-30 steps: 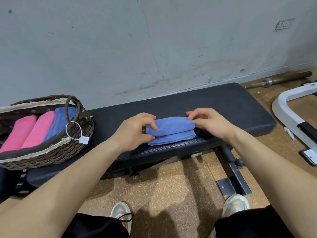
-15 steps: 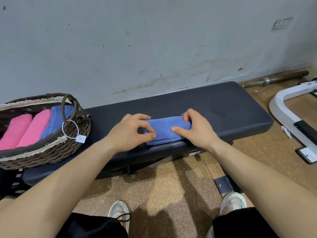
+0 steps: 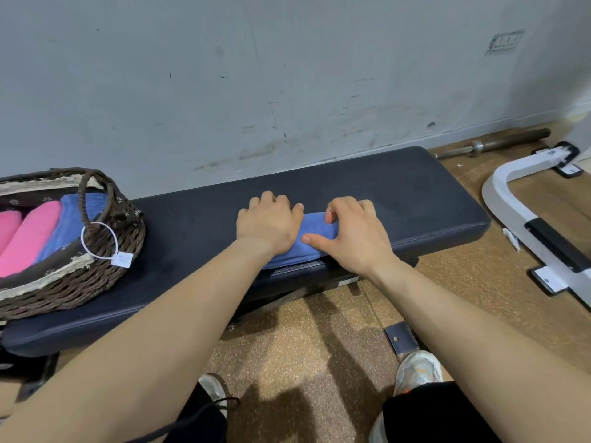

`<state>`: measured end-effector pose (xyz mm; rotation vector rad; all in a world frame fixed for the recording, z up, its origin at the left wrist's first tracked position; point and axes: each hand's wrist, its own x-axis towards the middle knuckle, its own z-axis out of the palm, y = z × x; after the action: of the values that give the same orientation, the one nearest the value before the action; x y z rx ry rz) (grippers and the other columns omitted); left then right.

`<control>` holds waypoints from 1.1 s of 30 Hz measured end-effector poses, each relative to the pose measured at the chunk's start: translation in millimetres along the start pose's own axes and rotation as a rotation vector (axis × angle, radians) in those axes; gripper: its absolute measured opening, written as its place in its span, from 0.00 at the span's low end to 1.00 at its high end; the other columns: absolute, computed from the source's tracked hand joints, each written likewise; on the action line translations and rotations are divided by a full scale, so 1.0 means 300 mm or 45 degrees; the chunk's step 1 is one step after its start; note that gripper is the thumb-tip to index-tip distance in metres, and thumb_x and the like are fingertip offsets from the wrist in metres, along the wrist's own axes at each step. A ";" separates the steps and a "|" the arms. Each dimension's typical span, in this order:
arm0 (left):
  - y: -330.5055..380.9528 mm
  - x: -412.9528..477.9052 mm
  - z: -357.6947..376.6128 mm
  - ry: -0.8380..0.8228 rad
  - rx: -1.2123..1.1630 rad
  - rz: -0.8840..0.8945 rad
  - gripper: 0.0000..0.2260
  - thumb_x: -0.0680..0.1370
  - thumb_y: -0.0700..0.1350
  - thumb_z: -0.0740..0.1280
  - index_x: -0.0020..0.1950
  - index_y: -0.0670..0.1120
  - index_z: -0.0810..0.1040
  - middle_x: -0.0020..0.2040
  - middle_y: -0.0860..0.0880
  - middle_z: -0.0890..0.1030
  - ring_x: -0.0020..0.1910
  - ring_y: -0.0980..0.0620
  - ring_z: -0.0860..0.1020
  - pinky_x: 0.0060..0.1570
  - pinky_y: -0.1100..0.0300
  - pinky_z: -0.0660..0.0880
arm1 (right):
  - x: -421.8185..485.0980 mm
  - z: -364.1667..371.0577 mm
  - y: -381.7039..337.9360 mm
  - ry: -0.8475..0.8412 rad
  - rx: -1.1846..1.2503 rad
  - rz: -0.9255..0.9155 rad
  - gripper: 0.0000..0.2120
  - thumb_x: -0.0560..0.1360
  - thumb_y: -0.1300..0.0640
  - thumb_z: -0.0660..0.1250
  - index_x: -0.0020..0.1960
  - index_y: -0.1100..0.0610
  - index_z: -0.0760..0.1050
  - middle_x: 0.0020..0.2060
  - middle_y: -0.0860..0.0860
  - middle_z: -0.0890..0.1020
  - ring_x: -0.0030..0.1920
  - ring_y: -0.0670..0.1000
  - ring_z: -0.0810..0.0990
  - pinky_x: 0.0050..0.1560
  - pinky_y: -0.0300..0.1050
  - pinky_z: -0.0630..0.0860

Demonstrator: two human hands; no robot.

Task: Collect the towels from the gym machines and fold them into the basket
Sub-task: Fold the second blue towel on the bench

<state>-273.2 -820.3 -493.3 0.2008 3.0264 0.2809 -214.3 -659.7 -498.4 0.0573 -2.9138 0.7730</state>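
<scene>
Tag (image 3: 122, 259) text unreadable. Wicker basket (image 3: 96, 276) holds two pink towels (image 3: 28, 235), one blue. Both grips, left hand (image 3: 268, 223) and right hand (image 3: 355, 238), press folded blue towel (image 3: 315, 233) flat on desk (image 3: 399, 199), not clenched.

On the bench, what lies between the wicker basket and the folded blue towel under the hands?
Head view: nothing, only bare bench padding between wicker basket and blue towel.

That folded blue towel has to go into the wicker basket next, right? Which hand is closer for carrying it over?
Probably the left hand: it lies flat on the folded blue towel, on the side facing the brown wicker basket. The right hand sits farther away.
</scene>
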 end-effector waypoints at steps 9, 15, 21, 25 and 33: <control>-0.007 -0.039 0.051 0.216 0.136 0.081 0.14 0.81 0.53 0.55 0.58 0.46 0.73 0.60 0.45 0.75 0.58 0.42 0.72 0.53 0.48 0.70 | 0.092 0.009 -0.144 0.152 0.030 0.048 0.13 0.81 0.50 0.56 0.59 0.53 0.75 0.58 0.50 0.79 0.59 0.55 0.75 0.58 0.52 0.70; -0.034 -0.013 0.075 0.285 -0.081 0.046 0.17 0.82 0.58 0.53 0.53 0.51 0.77 0.56 0.50 0.76 0.55 0.46 0.73 0.53 0.49 0.71 | 0.088 0.107 -0.025 -0.011 -0.154 0.099 0.21 0.84 0.45 0.46 0.64 0.48 0.74 0.66 0.47 0.75 0.67 0.54 0.71 0.67 0.53 0.65; -0.042 -0.014 0.086 0.308 0.053 0.114 0.19 0.83 0.56 0.49 0.58 0.53 0.78 0.59 0.50 0.76 0.55 0.46 0.73 0.50 0.51 0.71 | 0.086 0.142 0.002 0.003 -0.307 0.060 0.22 0.84 0.45 0.45 0.66 0.43 0.74 0.72 0.49 0.70 0.71 0.56 0.66 0.72 0.58 0.61; -0.022 -0.049 0.092 0.406 0.312 0.210 0.20 0.83 0.53 0.48 0.56 0.48 0.78 0.54 0.48 0.80 0.48 0.44 0.78 0.42 0.51 0.71 | 0.081 0.140 -0.008 0.021 -0.341 0.015 0.21 0.84 0.45 0.46 0.65 0.45 0.76 0.71 0.48 0.72 0.70 0.56 0.67 0.72 0.57 0.62; -0.063 -0.103 0.066 0.507 0.226 0.535 0.16 0.83 0.51 0.52 0.45 0.49 0.77 0.37 0.51 0.78 0.35 0.46 0.75 0.35 0.52 0.67 | 0.020 0.050 0.030 -0.253 0.021 -0.120 0.27 0.79 0.34 0.49 0.63 0.49 0.75 0.58 0.48 0.77 0.62 0.53 0.71 0.63 0.51 0.70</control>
<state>-242.8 -839.7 -513.6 0.9016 3.3712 0.0852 -222.5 -659.6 -515.0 0.2865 -3.0629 0.8192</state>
